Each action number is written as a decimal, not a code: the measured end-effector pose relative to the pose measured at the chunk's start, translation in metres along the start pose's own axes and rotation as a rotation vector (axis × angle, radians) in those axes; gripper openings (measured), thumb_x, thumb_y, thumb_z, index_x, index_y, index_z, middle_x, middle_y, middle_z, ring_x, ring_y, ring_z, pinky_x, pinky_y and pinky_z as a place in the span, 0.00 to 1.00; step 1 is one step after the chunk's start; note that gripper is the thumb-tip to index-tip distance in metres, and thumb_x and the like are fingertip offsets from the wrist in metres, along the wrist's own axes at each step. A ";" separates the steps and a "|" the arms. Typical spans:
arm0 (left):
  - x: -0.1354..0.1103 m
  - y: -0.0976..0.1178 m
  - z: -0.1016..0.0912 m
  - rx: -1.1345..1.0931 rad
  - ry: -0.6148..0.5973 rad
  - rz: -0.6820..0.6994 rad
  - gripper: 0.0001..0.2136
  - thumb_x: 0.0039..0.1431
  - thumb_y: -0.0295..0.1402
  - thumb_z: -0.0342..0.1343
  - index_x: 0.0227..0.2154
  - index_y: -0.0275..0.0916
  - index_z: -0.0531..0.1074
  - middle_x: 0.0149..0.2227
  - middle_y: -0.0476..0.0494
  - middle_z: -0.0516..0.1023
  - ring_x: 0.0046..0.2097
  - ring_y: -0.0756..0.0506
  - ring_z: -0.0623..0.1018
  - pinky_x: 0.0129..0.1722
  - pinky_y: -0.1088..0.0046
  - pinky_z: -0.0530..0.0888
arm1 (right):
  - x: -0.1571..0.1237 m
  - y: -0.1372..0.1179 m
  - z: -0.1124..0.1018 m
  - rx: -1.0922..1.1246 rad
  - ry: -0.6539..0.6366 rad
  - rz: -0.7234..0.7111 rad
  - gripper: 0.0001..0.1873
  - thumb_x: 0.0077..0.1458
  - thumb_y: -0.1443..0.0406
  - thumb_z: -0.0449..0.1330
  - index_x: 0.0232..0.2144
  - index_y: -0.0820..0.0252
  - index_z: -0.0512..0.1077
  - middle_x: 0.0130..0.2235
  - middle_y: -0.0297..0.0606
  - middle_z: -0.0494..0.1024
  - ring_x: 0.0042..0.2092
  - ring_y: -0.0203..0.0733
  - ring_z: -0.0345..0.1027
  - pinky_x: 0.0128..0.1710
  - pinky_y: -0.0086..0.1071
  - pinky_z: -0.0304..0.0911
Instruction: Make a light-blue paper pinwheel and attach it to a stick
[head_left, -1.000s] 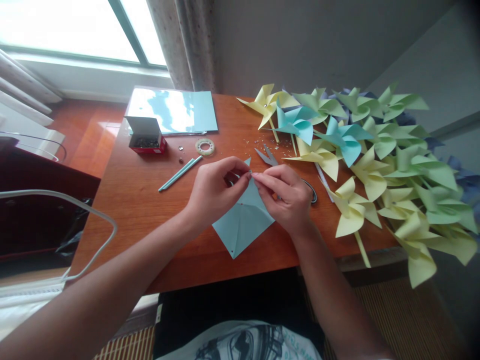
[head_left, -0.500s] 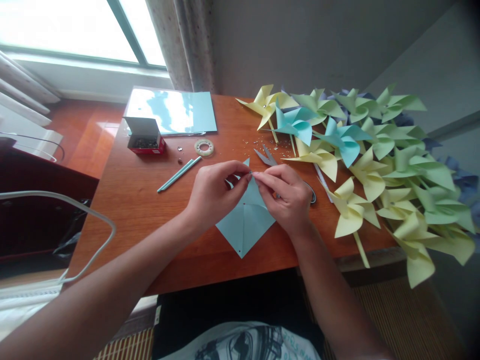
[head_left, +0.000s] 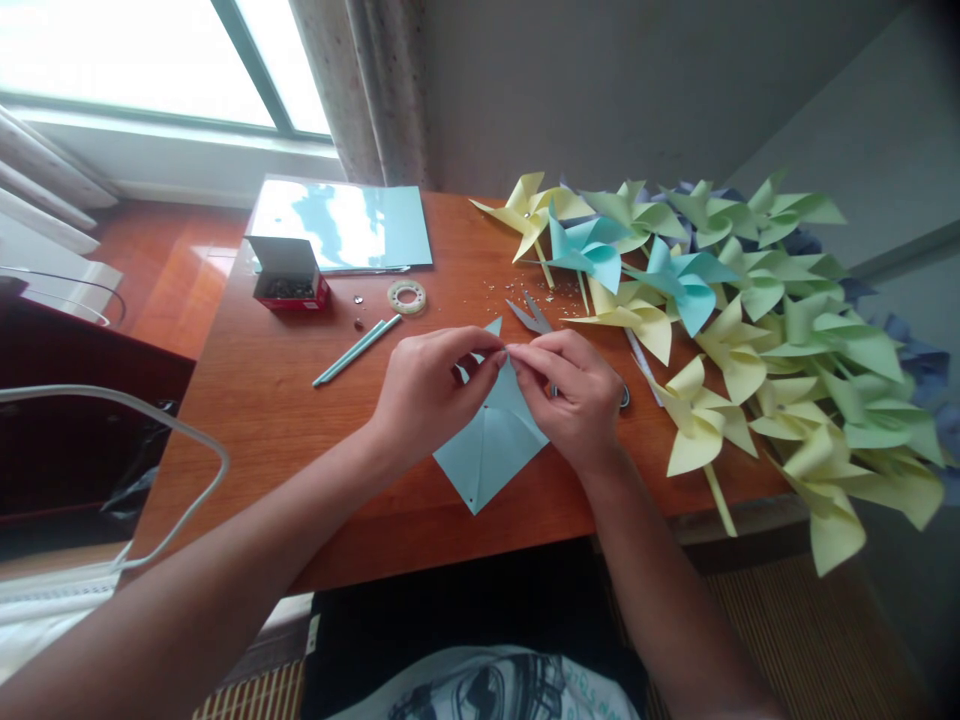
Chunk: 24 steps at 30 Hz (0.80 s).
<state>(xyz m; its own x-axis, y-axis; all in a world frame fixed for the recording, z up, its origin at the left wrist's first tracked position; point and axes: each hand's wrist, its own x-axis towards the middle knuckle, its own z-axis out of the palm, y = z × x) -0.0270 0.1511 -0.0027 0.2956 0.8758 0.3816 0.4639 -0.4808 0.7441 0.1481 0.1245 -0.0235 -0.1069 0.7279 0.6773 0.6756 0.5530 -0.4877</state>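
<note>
A light blue paper square [head_left: 487,455] lies on the table with one corner toward me. Small dark holes mark its near corner and its middle. Over its far part, my left hand [head_left: 439,385] and my right hand [head_left: 570,390] meet at the fingertips, thumb and forefinger pinched on each. Whatever sits between the fingertips is too small to make out. Partly behind my right hand lie scissors [head_left: 531,316], blades spread and pointing away.
Several finished paper pinwheels [head_left: 686,285] cover the table's right side. To the left are blue paper sticks [head_left: 356,350], a tape roll [head_left: 406,296] and a small red box [head_left: 292,290] of dark bits. A glossy packet of blue sheets [head_left: 409,225] lies behind them.
Both hands stay pinched together in nearly the same place. The paper square's near corner has shifted slightly to the left.
</note>
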 end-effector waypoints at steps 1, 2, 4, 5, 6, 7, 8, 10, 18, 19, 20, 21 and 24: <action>0.000 0.000 0.000 -0.007 -0.004 0.000 0.05 0.60 0.31 0.58 0.33 0.37 0.79 0.28 0.47 0.82 0.25 0.51 0.75 0.26 0.77 0.72 | 0.001 -0.001 0.000 0.001 0.003 0.001 0.10 0.62 0.69 0.62 0.43 0.51 0.80 0.36 0.38 0.79 0.37 0.41 0.75 0.37 0.35 0.74; 0.000 0.000 0.000 -0.014 -0.006 0.000 0.05 0.60 0.30 0.58 0.33 0.37 0.79 0.28 0.47 0.82 0.25 0.51 0.75 0.26 0.77 0.72 | 0.002 -0.001 -0.001 0.003 0.007 0.005 0.10 0.62 0.69 0.62 0.42 0.51 0.80 0.36 0.38 0.79 0.37 0.41 0.75 0.38 0.34 0.74; 0.000 0.001 0.000 -0.026 -0.011 -0.001 0.05 0.59 0.28 0.58 0.33 0.37 0.79 0.27 0.47 0.81 0.25 0.51 0.75 0.26 0.77 0.71 | 0.003 -0.002 -0.002 0.010 0.013 0.021 0.08 0.62 0.69 0.62 0.40 0.52 0.80 0.36 0.38 0.80 0.37 0.41 0.75 0.37 0.34 0.74; 0.000 0.001 0.000 -0.032 -0.014 -0.003 0.05 0.59 0.28 0.58 0.33 0.37 0.79 0.27 0.47 0.81 0.25 0.51 0.75 0.26 0.77 0.71 | 0.004 -0.003 -0.002 0.015 0.010 0.034 0.08 0.62 0.69 0.62 0.39 0.52 0.79 0.35 0.38 0.80 0.37 0.41 0.75 0.36 0.34 0.73; 0.000 0.001 0.000 -0.039 -0.016 -0.005 0.05 0.58 0.27 0.58 0.33 0.37 0.79 0.27 0.47 0.81 0.25 0.51 0.75 0.26 0.77 0.71 | 0.004 -0.003 -0.003 0.020 0.005 0.046 0.07 0.62 0.69 0.62 0.39 0.51 0.79 0.36 0.38 0.80 0.36 0.41 0.74 0.35 0.34 0.73; 0.000 0.001 0.000 -0.045 -0.018 -0.008 0.05 0.58 0.27 0.58 0.32 0.37 0.79 0.27 0.47 0.81 0.25 0.51 0.75 0.26 0.77 0.71 | 0.004 -0.004 -0.003 0.027 -0.003 0.056 0.07 0.62 0.68 0.62 0.38 0.51 0.78 0.36 0.38 0.80 0.36 0.41 0.74 0.35 0.34 0.73; 0.000 0.001 0.000 -0.051 -0.016 -0.011 0.05 0.58 0.28 0.58 0.32 0.37 0.79 0.27 0.48 0.81 0.25 0.51 0.75 0.26 0.77 0.71 | 0.004 -0.004 -0.003 0.036 -0.010 0.065 0.07 0.62 0.68 0.61 0.38 0.51 0.78 0.36 0.38 0.79 0.35 0.41 0.73 0.34 0.34 0.72; 0.000 0.001 0.000 -0.055 -0.011 -0.013 0.05 0.58 0.28 0.58 0.32 0.37 0.78 0.26 0.48 0.80 0.25 0.51 0.74 0.26 0.77 0.71 | 0.004 -0.005 -0.003 0.057 -0.015 0.075 0.06 0.62 0.68 0.61 0.38 0.52 0.77 0.36 0.37 0.79 0.35 0.40 0.73 0.35 0.34 0.72; -0.001 0.000 0.000 -0.050 -0.012 -0.002 0.04 0.57 0.26 0.58 0.31 0.36 0.78 0.26 0.49 0.80 0.25 0.52 0.75 0.27 0.78 0.71 | 0.006 -0.008 -0.004 0.120 -0.031 0.068 0.05 0.61 0.69 0.62 0.36 0.54 0.77 0.34 0.36 0.79 0.34 0.39 0.72 0.34 0.33 0.70; -0.001 0.000 0.000 -0.052 -0.005 0.002 0.04 0.57 0.26 0.58 0.31 0.36 0.78 0.26 0.49 0.80 0.26 0.52 0.75 0.27 0.78 0.71 | 0.006 -0.008 -0.004 0.122 -0.027 0.060 0.05 0.61 0.69 0.63 0.36 0.54 0.77 0.34 0.36 0.79 0.34 0.39 0.72 0.34 0.33 0.70; -0.001 -0.001 0.000 -0.053 0.002 0.004 0.04 0.57 0.26 0.58 0.32 0.36 0.78 0.26 0.49 0.80 0.26 0.52 0.75 0.27 0.78 0.71 | 0.006 -0.009 -0.004 0.124 -0.022 0.054 0.05 0.61 0.69 0.63 0.36 0.54 0.77 0.34 0.35 0.79 0.35 0.39 0.72 0.34 0.33 0.70; -0.001 -0.001 0.001 -0.055 0.009 0.004 0.04 0.57 0.27 0.59 0.31 0.36 0.78 0.26 0.49 0.79 0.25 0.52 0.75 0.27 0.78 0.71 | 0.007 -0.009 -0.004 0.126 -0.015 0.051 0.05 0.61 0.69 0.63 0.35 0.55 0.77 0.33 0.35 0.78 0.35 0.39 0.73 0.34 0.33 0.70; -0.002 -0.001 0.001 -0.054 0.017 -0.001 0.04 0.57 0.27 0.60 0.31 0.35 0.79 0.25 0.49 0.79 0.25 0.52 0.75 0.26 0.78 0.71 | 0.006 -0.009 -0.004 0.128 -0.002 0.052 0.05 0.60 0.70 0.63 0.36 0.55 0.77 0.33 0.35 0.78 0.34 0.38 0.72 0.33 0.32 0.70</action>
<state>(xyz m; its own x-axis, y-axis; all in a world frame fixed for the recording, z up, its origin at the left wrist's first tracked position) -0.0271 0.1502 -0.0049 0.2807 0.8771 0.3898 0.4180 -0.4773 0.7729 0.1441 0.1228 -0.0127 -0.0761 0.7578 0.6480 0.5817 0.5616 -0.5884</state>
